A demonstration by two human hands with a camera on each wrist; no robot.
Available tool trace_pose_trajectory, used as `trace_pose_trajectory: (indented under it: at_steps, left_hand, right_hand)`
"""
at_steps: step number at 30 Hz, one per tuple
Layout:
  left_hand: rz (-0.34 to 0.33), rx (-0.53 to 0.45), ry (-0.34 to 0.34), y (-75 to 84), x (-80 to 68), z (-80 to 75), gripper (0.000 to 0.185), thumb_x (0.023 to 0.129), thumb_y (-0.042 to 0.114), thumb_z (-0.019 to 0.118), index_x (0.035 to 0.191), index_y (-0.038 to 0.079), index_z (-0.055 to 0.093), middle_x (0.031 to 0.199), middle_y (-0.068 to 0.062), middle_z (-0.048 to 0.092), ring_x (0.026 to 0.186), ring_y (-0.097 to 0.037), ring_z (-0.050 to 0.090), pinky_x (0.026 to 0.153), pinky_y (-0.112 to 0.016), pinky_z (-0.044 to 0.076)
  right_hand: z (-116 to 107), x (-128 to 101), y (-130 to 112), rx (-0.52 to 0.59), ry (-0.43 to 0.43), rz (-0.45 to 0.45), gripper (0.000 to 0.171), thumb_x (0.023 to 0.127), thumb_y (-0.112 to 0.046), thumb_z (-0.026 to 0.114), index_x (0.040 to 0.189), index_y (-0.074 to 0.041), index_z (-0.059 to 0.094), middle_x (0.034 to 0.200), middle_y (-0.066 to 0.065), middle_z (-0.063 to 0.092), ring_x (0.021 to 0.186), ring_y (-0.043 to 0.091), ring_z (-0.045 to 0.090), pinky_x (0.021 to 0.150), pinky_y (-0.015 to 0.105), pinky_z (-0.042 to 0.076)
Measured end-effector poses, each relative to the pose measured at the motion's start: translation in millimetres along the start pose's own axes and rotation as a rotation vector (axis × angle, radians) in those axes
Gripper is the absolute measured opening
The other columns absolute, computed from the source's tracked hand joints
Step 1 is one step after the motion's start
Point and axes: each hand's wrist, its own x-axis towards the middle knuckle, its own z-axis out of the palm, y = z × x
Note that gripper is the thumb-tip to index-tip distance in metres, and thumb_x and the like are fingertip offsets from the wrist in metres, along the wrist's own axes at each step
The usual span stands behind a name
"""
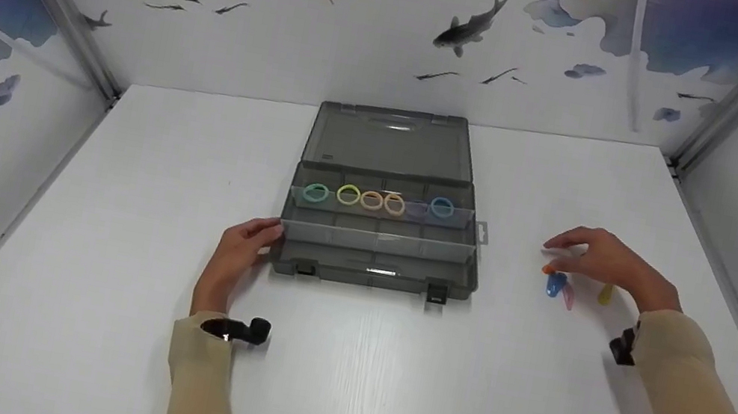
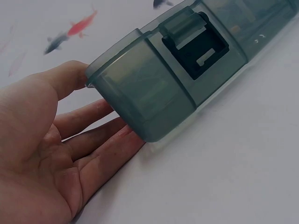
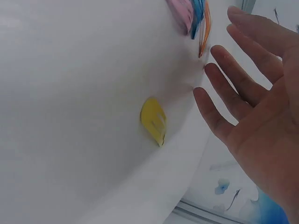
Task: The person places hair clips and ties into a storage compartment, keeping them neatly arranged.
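A grey see-through compartment box (image 1: 371, 279) lies with its lid (image 1: 392, 143) raised at the back. My left hand (image 1: 237, 256) rests against the box's left end; in the left wrist view one fingertip meets the rim and the other fingers lie straight along the side wall. Several coloured hair ties, among them a green one (image 1: 316, 193) and a blue one (image 1: 442, 208), line the back row. My right hand (image 1: 606, 264) hovers, fingers apart, over loose ties: orange (image 1: 547, 269), blue (image 1: 555, 285), pink (image 1: 569, 297) and yellow (image 3: 153, 121). It holds nothing.
White panels with painted fish stand behind the white table (image 1: 338, 384) and at both sides. A clear hanging tab (image 1: 483, 233) sticks out from the box's right side. Two dark latches, one of them (image 1: 436, 293) toward the right, sit on its front.
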Motion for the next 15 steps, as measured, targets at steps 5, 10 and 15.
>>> trace_pose_trajectory:
  at_steps: [5,10,15]
  left_hand:
    - [-0.005,-0.001,-0.008,6.3,-2.6,-0.1,0.046,0.099,0.03,0.063,0.14,0.009,0.058,0.146,-0.012,0.055,0.135,-0.025,0.052,0.112,-0.043,0.044]
    - [-0.005,-0.003,-0.019,5.5,-0.4,-0.5,0.047,0.1,0.03,0.062,0.142,0.008,0.056,0.15,-0.012,0.052,0.139,-0.025,0.047,0.114,-0.044,0.042]
    - [0.001,-0.002,-0.009,1.8,0.6,-0.2,0.046,0.099,0.032,0.064,0.139,0.01,0.059,0.147,-0.011,0.055,0.136,-0.023,0.05,0.112,-0.043,0.044]
  right_hand:
    - [1,2,1,-0.014,0.01,-0.02,0.043,0.09,-0.033,0.075,0.127,-0.01,0.069,0.144,0.021,0.054,0.141,0.046,0.037,0.114,0.068,0.028]
    - [0,2,6,-0.01,0.019,-0.048,0.037,0.089,-0.029,0.077,0.121,-0.01,0.073,0.143,0.019,0.054,0.14,0.045,0.037,0.114,0.068,0.028]
    - [3,2,12,-0.003,0.025,-0.069,0.027,0.091,-0.017,0.074,0.116,-0.008,0.075,0.142,0.02,0.055,0.14,0.047,0.037,0.113,0.069,0.029]
